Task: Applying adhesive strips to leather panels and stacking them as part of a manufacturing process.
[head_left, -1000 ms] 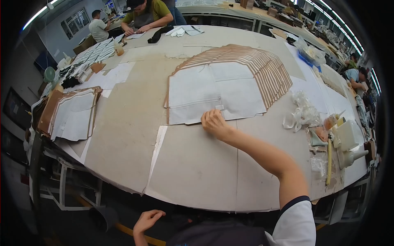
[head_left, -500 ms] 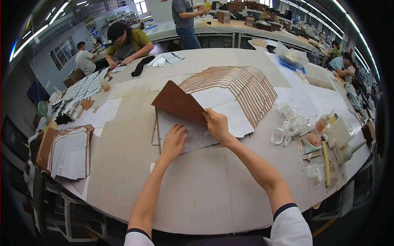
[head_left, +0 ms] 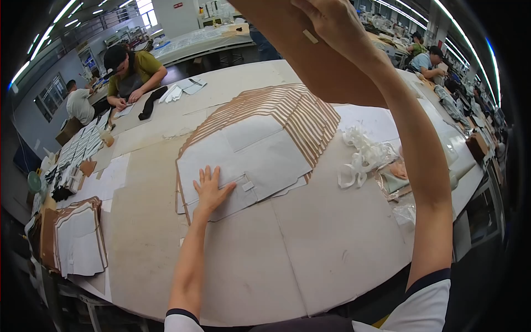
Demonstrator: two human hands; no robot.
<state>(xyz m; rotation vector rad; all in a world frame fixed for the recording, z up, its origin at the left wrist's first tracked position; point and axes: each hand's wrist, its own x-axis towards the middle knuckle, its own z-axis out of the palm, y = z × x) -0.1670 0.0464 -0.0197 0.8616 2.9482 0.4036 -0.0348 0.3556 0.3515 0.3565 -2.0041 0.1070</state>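
My left hand (head_left: 209,192) lies flat with fingers spread on the top panel (head_left: 246,157) of a fanned stack. That panel shows a pale grey-white face with a small light tab near its lower edge. Behind it the stack's brown edges (head_left: 293,105) step back in overlapping rows. Raised high at the top of the view, my right hand (head_left: 340,25) is closed on a brown leather-like panel (head_left: 326,74). A small beige strip (head_left: 310,36) shows on it. The upper part of this panel runs out of the picture, and part of my grip with it.
Another stack of brown-edged panels (head_left: 80,240) sits at the table's left. Tangled white strips (head_left: 362,155) and plastic bags lie to the right. Across the table a person in a green top (head_left: 135,72) works beside a black cloth item (head_left: 152,103) and white gloves (head_left: 172,93).
My right hand has lifted the brown panel off the stack, up and to the right. My left hand has settled flat on the panel beneath. The view has shifted to the right.
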